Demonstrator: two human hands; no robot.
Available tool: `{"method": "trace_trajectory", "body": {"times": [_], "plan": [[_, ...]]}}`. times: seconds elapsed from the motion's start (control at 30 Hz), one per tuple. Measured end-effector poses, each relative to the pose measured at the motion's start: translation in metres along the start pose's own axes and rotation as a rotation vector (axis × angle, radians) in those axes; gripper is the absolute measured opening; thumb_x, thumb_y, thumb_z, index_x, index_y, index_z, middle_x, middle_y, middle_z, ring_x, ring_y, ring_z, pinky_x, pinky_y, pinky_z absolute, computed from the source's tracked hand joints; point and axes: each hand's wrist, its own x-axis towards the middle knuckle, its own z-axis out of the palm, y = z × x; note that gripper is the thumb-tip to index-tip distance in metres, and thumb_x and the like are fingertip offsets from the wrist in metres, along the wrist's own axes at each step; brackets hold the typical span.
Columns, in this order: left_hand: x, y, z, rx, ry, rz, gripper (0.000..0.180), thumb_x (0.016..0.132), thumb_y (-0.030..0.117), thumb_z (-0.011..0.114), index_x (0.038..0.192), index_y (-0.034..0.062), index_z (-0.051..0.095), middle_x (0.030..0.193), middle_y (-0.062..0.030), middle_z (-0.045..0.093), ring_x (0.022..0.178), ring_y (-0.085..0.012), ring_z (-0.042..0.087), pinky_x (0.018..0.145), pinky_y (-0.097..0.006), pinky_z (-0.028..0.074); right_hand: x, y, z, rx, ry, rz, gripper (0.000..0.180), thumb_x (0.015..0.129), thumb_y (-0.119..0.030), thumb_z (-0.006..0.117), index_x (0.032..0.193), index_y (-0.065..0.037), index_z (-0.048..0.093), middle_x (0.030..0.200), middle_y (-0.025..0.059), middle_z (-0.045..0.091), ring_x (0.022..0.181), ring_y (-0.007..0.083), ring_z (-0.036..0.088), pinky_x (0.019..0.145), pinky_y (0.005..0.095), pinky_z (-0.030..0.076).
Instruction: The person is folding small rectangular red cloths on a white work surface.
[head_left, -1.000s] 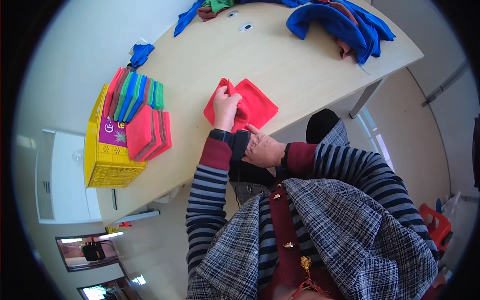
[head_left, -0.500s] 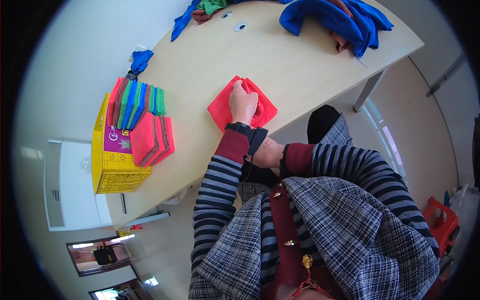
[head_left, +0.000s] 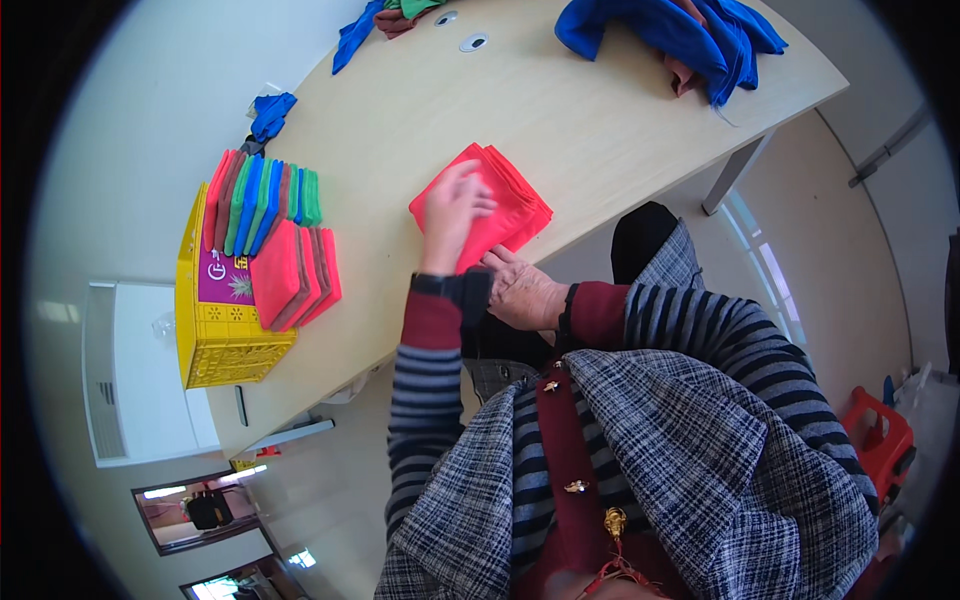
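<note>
Since the earlier frames the left hand (head_left: 452,210) has slid further out across the folded red cloth (head_left: 487,205) and now lies flat on it, fingers (head_left: 468,188) released and spread, pressing rather than gripping. The right hand (head_left: 522,293) sits at the near table (head_left: 420,110) edge, just behind the left wrist, its fingers loosely curled against the cloth's near corner; whether they pinch the fabric cannot be told. The red cloth lies directly beneath the left fingers, on the table near its front edge, with layered folds showing along its right side. Judgement on the work in hand, a smoothing of the fold: it is best done with the palm kept flat and drawn outward toward the stacked edges, while the right hand anchors the near corner so the layers do not skew. Well to the left of the fingers stands a yellow crate (head_left: 215,345), on which folded cloths (head_left: 265,200) in pink, red, blue and green stand in a row, with a further group of pink folded cloths (head_left: 295,275) leaning in front. Far beyond the fingers lies a heap of blue cloth (head_left: 665,30) with some red in it, unfolded; a smaller blue and green bundle (head_left: 375,20) rests beyond and to the left.
</note>
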Motion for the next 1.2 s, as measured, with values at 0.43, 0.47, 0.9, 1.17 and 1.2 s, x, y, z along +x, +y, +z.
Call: {"method": "trace_trajectory", "body": {"times": [0.43,0.47,0.9,1.17,1.2], "plan": [[-0.055,-0.081,-0.022,0.644,0.184,0.39,0.048,0.108,0.029,0.043,0.147,0.0017,0.047,0.157,-0.0201,0.039,0.148,-0.032,0.033,0.121,-0.04,0.026,-0.002,0.001,-0.032,0.078,-0.232,0.006,0.045,0.085,-0.025,0.063,0.123,0.0,0.058,0.127,0.0154,0.06,0.124,0.0317,0.052,0.11,0.0482,0.037],[-0.055,-0.081,-0.021,0.67,0.174,0.397,0.048,0.108,0.029,0.043,0.148,0.0021,0.046,0.157,-0.0193,0.039,0.149,-0.0318,0.032,0.122,-0.041,0.025,-0.003,0.002,-0.034,0.103,-0.195,-0.004,0.045,0.086,-0.025,0.064,0.122,0.0,0.058,0.127,0.0152,0.061,0.124,0.032,0.052,0.108,0.0491,0.038],[-0.063,-0.072,-0.015,1.041,0.144,0.417,0.057,0.104,0.035,0.047,0.152,0.0052,0.041,0.162,-0.0137,0.033,0.151,-0.0334,0.026,0.122,-0.053,0.02,0.071,0.051,-0.018,0.064,-0.078,0.358,0.053,0.102,-0.039,0.05,0.142,-0.005,0.053,0.149,0.0147,0.05,0.144,0.0337,0.038,0.12,0.0481,0.028],[-0.078,-0.083,-0.022,0.955,0.194,0.41,0.054,0.104,0.031,0.049,0.152,0.0064,0.041,0.162,-0.0133,0.033,0.151,-0.0298,0.028,0.12,-0.053,0.025,0.059,0.081,-0.013,-0.157,-0.094,0.355,0.057,0.104,-0.041,0.043,0.151,-0.008,0.045,0.157,0.0135,0.042,0.149,0.0331,0.032,0.121,0.0492,0.025],[-0.081,-0.084,-0.025,0.927,0.201,0.411,0.054,0.104,0.031,0.049,0.152,0.0064,0.042,0.162,-0.0134,0.033,0.151,-0.0292,0.029,0.12,-0.053,0.025,0.057,0.082,-0.015,-0.171,-0.098,0.365,0.057,0.104,-0.041,0.043,0.151,-0.009,0.045,0.157,0.0134,0.042,0.148,0.0331,0.032,0.121,0.049,0.025]]}}
